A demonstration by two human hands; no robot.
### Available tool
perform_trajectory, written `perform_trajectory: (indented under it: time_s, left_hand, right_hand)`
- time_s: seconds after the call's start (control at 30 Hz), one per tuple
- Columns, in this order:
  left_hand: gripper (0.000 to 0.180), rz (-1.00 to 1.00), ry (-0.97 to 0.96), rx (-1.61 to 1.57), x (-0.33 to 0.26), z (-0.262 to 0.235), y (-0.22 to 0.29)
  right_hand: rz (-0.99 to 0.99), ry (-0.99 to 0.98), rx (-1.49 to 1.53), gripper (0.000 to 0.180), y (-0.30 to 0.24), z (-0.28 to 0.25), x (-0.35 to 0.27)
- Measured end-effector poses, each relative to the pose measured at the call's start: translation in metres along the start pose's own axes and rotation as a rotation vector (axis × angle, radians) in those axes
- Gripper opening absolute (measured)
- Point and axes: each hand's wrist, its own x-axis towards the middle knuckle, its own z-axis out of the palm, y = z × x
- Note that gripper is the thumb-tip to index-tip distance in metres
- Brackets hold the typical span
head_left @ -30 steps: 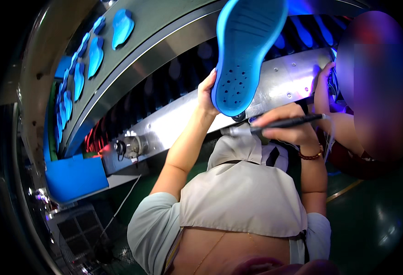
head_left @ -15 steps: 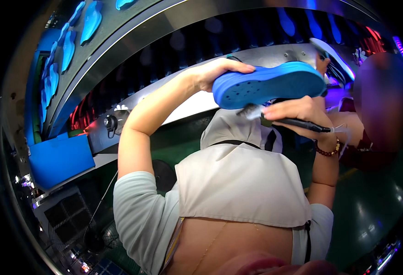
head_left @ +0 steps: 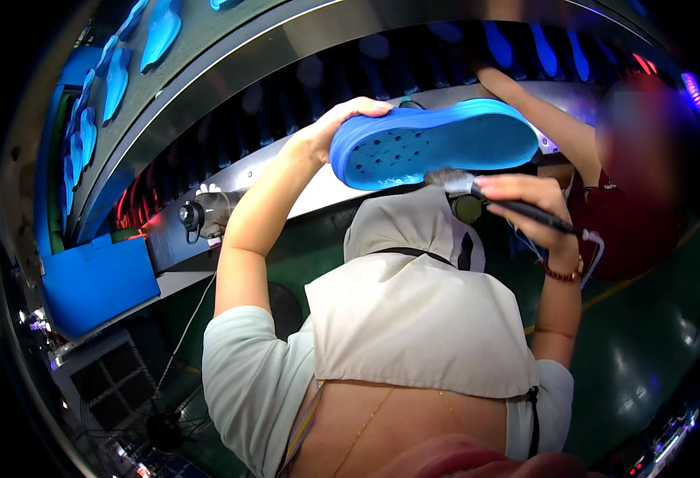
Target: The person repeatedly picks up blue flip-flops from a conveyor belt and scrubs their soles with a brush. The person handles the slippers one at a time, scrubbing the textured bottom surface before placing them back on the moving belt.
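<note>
A thick blue shoe sole (head_left: 477,135) is held up tilted, its hollow inner face with small round holes at the heel end turned into view. My left hand (head_left: 336,129) grips that heel end, thumb along the far rim. In my right hand (head_left: 529,209) is a brush (head_left: 457,183) with a black handle, held between thumb and fingers. Its bristles touch the sole's near rim around the middle. A shiny wet strip lies along the rim just left of the bristles.
A conveyor (head_left: 135,119) carrying several light-blue sole pieces curves along the upper left. Behind the sole runs a metal-edged rack with dark and blue shapes. A blue panel (head_left: 99,283) and a bottle (head_left: 218,213) stand at left. A co-worker's arm (head_left: 549,119) reaches in from the right.
The sole has shifted left and tipped, showing more of its inner face. The brush now meets its rim. At right, the co-worker's arm has stretched toward the rack.
</note>
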Motion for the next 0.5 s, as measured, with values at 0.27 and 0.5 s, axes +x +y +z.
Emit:
perform_trajectory:
  time_s: [0.27,0.5]
  left_hand:
    - [0.089,0.417,-0.387,-0.314,0.049,0.000,-0.053]
    - [0.085,0.379,-0.192,-0.416,0.058,0.010,-0.068]
  right_hand:
    - [0.102,0.303,0.141,0.017,0.007,0.026,0.018]
    - [-0.032,0.358,-0.129,0.013,0.030,0.043,0.041]
